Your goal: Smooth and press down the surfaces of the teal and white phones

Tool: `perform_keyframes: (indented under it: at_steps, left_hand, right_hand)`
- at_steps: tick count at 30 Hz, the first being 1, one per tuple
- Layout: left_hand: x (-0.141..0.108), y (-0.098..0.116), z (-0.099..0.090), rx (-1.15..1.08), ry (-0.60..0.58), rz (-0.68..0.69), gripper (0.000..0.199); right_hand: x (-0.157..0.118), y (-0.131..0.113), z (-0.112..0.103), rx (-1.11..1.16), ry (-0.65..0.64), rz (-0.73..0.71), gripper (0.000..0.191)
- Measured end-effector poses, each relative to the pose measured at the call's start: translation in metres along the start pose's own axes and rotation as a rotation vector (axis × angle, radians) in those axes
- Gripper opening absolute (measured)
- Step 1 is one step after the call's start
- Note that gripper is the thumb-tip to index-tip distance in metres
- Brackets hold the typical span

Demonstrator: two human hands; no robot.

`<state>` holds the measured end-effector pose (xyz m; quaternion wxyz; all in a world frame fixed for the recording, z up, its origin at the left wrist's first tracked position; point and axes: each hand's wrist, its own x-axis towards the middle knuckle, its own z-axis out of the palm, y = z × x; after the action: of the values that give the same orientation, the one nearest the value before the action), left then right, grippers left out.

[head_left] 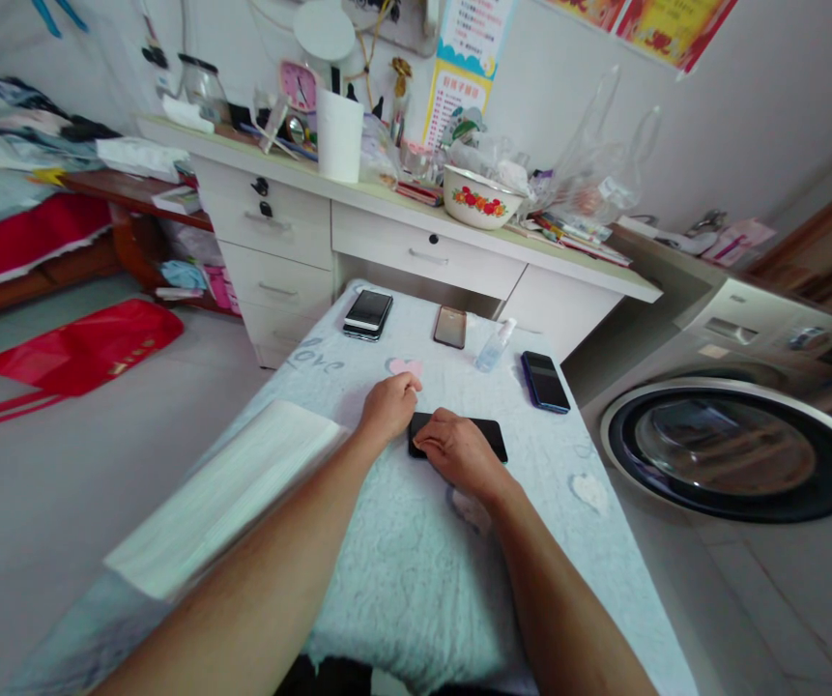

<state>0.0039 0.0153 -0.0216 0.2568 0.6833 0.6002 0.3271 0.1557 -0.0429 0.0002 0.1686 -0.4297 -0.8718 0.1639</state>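
The black phone [492,435] lies flat on the cloth-covered surface [401,541], long axis running left to right, directly beneath the right hand [463,452], whose bent fingers touch its left half. The left hand [388,406], curled closed, sits farther off, just beyond its left end; whether it pinches anything, I cannot tell.

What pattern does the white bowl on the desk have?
The bowl has red flowers with some green and yellow, visible in the head view.
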Motion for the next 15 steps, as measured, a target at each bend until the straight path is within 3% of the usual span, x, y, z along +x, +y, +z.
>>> perform_keyframes:
  at_steps: [9, 15]
  left_hand:
    - [0.0, -0.002, 0.001, -0.009, 0.005, 0.009, 0.026]
    - [0.0, -0.003, 0.002, -0.004, 0.009, 0.016, 0.025]
  right_hand:
    - [-0.002, -0.001, -0.004, 0.064, -0.054, -0.041, 0.017]
    - [-0.003, 0.006, -0.005, -0.094, 0.014, 0.128, 0.016]
